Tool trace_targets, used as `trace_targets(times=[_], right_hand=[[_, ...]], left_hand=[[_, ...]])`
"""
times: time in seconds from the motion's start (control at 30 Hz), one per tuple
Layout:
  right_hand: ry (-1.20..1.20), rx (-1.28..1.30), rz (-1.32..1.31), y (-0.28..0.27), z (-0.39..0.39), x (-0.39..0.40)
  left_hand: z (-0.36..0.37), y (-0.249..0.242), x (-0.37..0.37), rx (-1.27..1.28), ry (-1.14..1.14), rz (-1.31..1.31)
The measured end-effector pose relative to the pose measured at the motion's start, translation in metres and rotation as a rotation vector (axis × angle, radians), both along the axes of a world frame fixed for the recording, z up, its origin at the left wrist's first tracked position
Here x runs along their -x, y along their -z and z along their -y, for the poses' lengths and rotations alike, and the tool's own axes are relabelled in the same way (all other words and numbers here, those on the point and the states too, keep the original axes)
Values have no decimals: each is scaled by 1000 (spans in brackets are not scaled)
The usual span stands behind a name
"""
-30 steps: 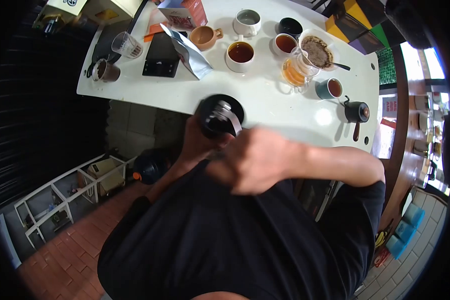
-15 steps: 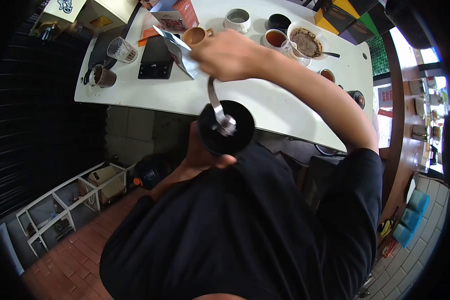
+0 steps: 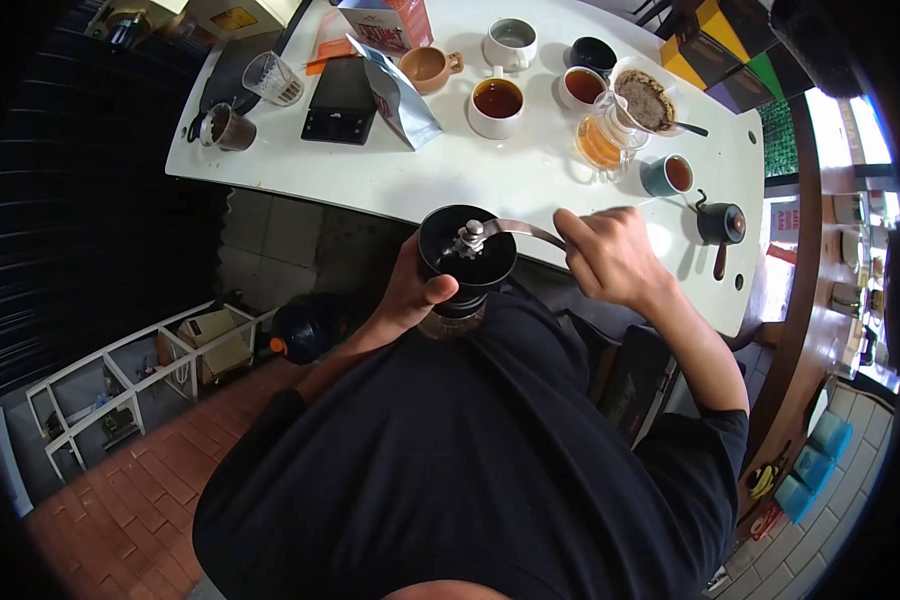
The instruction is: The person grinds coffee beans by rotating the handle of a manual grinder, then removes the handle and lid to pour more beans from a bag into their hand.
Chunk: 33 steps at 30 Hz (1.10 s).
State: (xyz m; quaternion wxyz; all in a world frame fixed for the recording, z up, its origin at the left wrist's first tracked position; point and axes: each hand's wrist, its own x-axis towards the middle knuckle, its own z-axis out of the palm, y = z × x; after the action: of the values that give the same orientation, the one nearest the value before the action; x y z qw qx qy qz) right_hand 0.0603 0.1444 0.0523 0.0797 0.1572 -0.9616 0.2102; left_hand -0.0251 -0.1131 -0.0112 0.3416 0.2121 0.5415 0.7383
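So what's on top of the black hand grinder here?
A metal crank arm sits on the grinder, fixed at a central nut. The right hand covers its handle end; the left hand grips the body. The inside is not visible.

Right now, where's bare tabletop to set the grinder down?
Free: the white table strip along the near edge, between the silver foil bag and the glass carafe. Also near the black kettle. Crowded: the far row of cups and the left end by the black scale.
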Motion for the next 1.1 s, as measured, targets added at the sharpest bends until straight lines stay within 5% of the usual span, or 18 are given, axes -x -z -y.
trace_targets(times=[0.3, 0.37, 0.5, 0.53, 0.63, 0.8, 0.93, 1.1], right_hand=[[-368, 11, -132, -41, 69, -13], [-402, 66, -389, -37, 97, 21], [-436, -102, -219, -54, 104, 103], [-491, -62, -237, -42, 91, 119], [-250, -23, -91, -11, 60, 130], [-72, 5, -17, 57, 14, 103], [11, -15, 98, 36, 9, 52], [-127, 16, 89, 2, 35, -13]], left_hand=[[-12, -3, 1, 152, 147, -38], [-15, -3, -7, 168, 131, -30], [-9, -6, -10, 395, 343, -414], [-17, -17, -12, 245, 241, -468], [-6, -9, -13, 282, 212, -506], [17, 19, -16, 20, -53, 105], [12, 15, -27, -3, -220, -127], [13, 22, -5, 214, -116, -121]])
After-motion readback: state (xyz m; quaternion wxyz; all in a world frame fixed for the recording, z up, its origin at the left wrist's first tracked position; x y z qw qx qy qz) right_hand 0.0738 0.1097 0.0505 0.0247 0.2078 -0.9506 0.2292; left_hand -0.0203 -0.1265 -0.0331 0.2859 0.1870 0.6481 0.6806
